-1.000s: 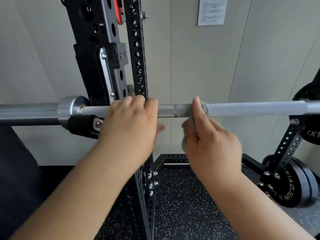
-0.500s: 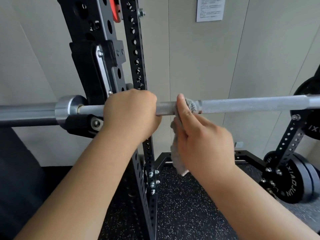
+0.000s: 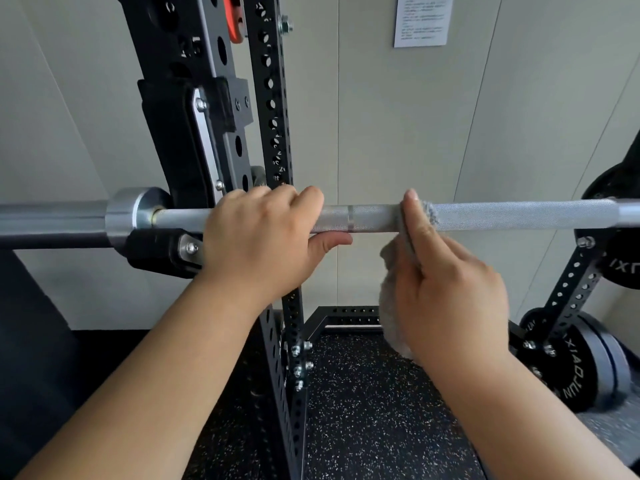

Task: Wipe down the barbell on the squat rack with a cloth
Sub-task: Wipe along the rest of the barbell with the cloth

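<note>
Stroke flipped: right hand [image 3: 446, 292] pinching fuzzy grey cloth [image 3: 388, 306] slid right along knurled steel barbell [image 3: 519, 216], left hand [image 3: 256, 247] gripping it; mid-wipe.

I see left hand [image 3: 256, 244], right hand [image 3: 446, 292]: both bare. Forearms bare right down to frame edge. Fingers broad, knuckles rounded, nails trimmed short.
</note>
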The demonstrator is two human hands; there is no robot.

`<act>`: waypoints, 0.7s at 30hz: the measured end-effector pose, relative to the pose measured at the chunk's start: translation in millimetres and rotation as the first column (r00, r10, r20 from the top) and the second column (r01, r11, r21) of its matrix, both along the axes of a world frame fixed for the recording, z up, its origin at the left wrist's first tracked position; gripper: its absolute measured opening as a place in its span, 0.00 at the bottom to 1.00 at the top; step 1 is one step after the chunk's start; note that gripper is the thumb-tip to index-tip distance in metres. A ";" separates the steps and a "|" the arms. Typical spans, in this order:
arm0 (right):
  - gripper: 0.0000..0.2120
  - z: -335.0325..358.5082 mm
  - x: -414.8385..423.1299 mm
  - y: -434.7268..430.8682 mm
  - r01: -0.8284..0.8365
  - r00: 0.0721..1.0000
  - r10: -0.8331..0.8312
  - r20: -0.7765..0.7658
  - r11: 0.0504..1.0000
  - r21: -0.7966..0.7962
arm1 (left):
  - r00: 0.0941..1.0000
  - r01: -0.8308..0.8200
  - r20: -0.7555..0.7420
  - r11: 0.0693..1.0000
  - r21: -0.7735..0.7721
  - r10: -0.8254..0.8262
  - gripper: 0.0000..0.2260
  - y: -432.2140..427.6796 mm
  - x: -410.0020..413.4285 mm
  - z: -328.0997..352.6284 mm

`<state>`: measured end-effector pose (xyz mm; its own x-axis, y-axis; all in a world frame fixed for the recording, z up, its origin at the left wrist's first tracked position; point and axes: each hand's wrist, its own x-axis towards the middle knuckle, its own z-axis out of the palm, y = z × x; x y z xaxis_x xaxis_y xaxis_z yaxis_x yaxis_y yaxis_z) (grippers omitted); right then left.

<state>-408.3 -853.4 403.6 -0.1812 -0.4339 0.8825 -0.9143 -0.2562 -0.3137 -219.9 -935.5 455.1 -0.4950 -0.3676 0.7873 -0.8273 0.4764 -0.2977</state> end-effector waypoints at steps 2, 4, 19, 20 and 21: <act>0.23 -0.9 15.2 -4.6 -0.049 0.997 0.050 -0.051 0.999 0.016 | 0.999 -0.027 0.037 0.994 0.103 0.024 0.31 3.5 0.4 11.1; 0.23 3.6 23.9 -6.3 -0.057 0.986 0.059 -0.157 0.998 0.018 | 0.998 -0.043 0.045 0.987 0.154 0.036 0.30 6.8 0.1 18.6; 0.15 32.4 -2.1 12.1 0.025 0.905 0.010 -0.426 0.997 0.075 | 0.980 -0.069 -0.188 0.998 -0.015 0.065 0.26 8.3 -1.2 -20.1; 0.15 35.7 -3.0 13.0 0.007 0.895 0.029 -0.445 0.997 0.078 | 0.979 -0.072 -0.191 0.997 -0.009 0.069 0.26 8.7 -1.7 -20.6; 0.14 41.5 -8.3 13.6 -0.017 0.896 0.044 -0.442 0.998 0.066 | 0.978 -0.075 -0.193 0.997 -0.005 0.073 0.26 8.9 -2.2 -21.0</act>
